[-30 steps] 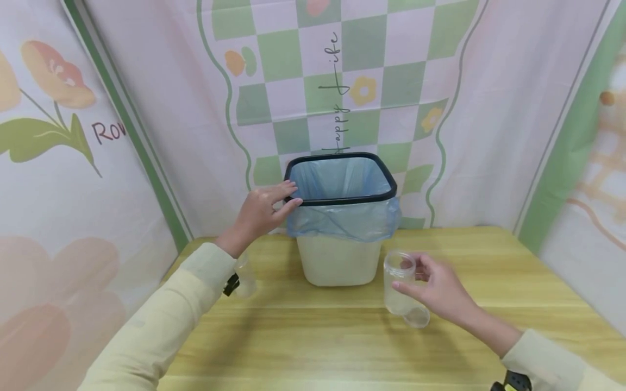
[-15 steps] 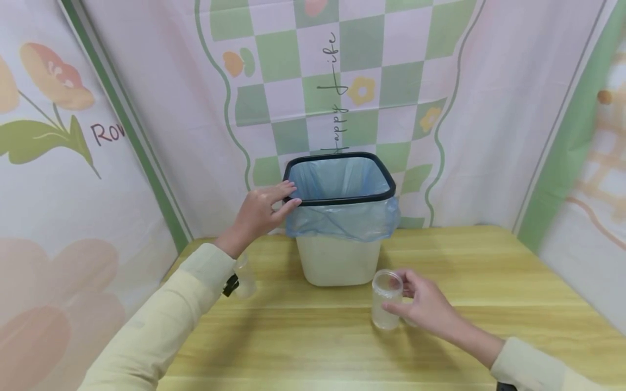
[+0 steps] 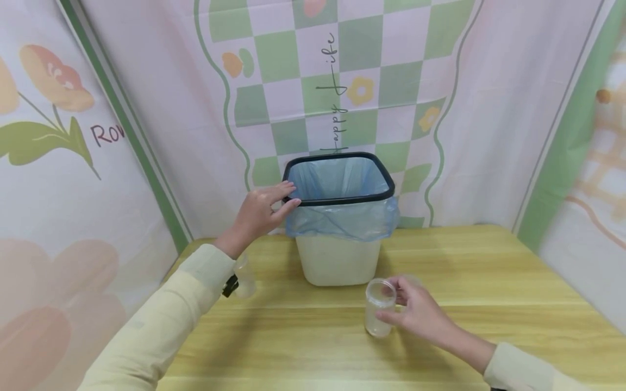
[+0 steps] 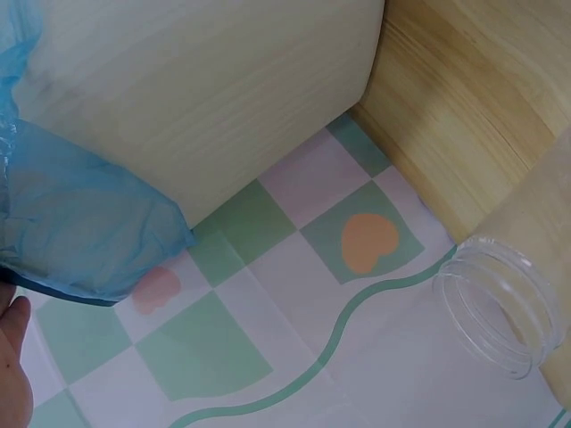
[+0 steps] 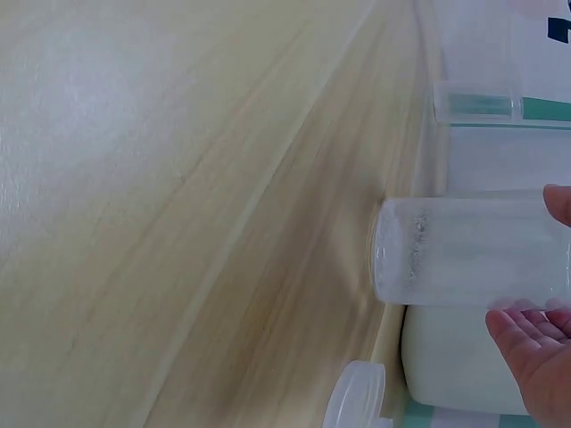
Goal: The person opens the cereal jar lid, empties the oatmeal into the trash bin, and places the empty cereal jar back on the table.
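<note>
My right hand [image 3: 415,312] grips a clear plastic jar [image 3: 374,320] at its side, thumb in front and fingers behind. Upright and without a lid on its mouth, the jar is at or just above the table; I cannot tell whether its base touches. In the right wrist view, a clear round lid [image 5: 355,397] lies near the jar. With fairly straight fingers, my left hand [image 3: 259,214] rests on the black rim at the left corner of a cream waste bin [image 3: 339,263]. A blue bag [image 3: 342,220] lines the bin and folds over its outside.
A second clear jar [image 3: 246,282] stands by the left sleeve, partly hidden; its threaded mouth [image 4: 495,308] shows in the left wrist view. Behind the wooden table [image 3: 293,347] hangs a patterned curtain [image 3: 205,108], close behind the bin.
My right hand has carried the jar left and towards me across the table. The left hand stays on the bin's rim.
</note>
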Demonstrator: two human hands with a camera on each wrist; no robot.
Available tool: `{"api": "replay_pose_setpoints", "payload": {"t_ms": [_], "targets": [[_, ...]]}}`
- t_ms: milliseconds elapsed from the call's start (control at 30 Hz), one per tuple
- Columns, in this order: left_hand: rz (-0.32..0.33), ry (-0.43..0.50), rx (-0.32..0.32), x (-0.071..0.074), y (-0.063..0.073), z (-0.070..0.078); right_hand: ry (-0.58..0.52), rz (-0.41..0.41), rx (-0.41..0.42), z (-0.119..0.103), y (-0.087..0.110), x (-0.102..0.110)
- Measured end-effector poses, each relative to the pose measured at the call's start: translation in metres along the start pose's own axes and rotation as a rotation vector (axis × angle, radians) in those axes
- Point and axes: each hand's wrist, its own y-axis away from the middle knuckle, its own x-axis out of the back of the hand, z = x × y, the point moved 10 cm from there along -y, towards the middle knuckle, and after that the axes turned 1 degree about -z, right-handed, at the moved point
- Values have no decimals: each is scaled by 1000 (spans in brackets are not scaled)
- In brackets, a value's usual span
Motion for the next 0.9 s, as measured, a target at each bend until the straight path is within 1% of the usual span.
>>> {"api": "replay_pose_setpoints", "payload": {"t_ms": [467,633,833,900], "targets": [[11,13,-5,1,1,-2,59,-25,15,-1,1,-4],[10,24,2,1,3,-3,77,-29,22,-2,1,-5],[15,19,18,4,6,-3,87,-17,51,-6,1,-1],[27,6,32,7,7,-4,82,-1,82,-11,0,4]]}}
